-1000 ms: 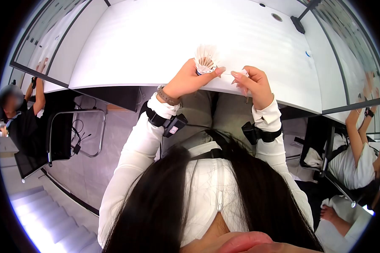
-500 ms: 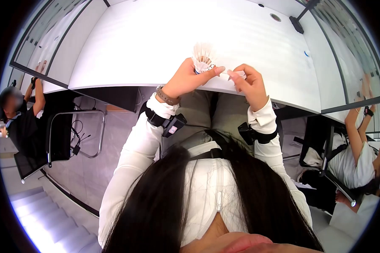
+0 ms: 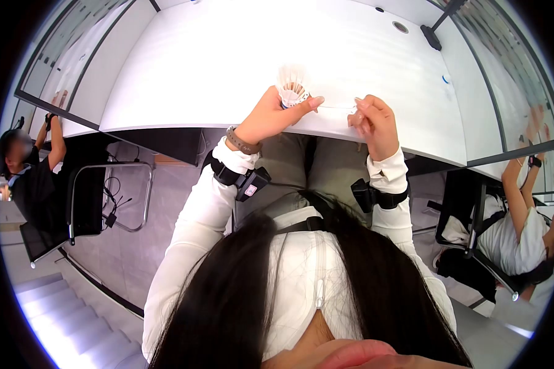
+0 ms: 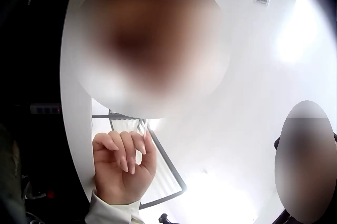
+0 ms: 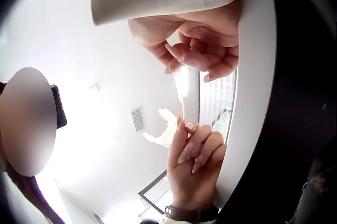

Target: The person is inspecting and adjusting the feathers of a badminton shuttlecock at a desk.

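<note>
In the head view a white feather shuttlecock (image 3: 294, 89) stands in my left hand (image 3: 268, 120), feathers pointing away from me, the fingers round its base and the thumb stretched to the right. From beside that thumb a thin white strand (image 3: 337, 107) runs across to my right hand (image 3: 375, 126), which pinches its end between thumb and fingertips. In the right wrist view the strand (image 5: 182, 95) spans between my right hand (image 5: 197, 50) and left hand (image 5: 195, 163). My right hand (image 4: 126, 163) shows in the left wrist view, where a blur hides my left hand.
Both hands are over the front edge of a white desk (image 3: 215, 67) with side partitions. A black device (image 3: 432, 37) and a round cable hole (image 3: 400, 27) are at its far right. Other people sit at the left (image 3: 34, 172) and right (image 3: 517, 234).
My right hand moved left toward my left hand, then back right, drawing out the strand between them. The left hand with the shuttlecock shifted slightly left.
</note>
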A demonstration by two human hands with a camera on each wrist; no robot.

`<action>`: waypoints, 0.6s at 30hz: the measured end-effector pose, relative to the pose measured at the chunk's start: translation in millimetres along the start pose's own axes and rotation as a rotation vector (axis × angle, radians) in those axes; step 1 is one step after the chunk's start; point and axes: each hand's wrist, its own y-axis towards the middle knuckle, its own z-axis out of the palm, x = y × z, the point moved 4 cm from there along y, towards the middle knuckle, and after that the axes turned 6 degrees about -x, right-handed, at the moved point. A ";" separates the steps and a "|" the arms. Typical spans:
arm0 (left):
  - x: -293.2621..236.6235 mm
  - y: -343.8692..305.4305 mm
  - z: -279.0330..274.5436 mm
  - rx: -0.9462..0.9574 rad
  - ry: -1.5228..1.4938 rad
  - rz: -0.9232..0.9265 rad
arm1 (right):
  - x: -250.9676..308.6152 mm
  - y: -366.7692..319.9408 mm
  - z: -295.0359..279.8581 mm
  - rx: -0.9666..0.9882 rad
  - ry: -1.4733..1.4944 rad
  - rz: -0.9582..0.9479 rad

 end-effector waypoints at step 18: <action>6.1 1.4 3.2 0.040 0.013 0.010 | -2.3 -7.5 17.1 0.161 -0.299 -0.019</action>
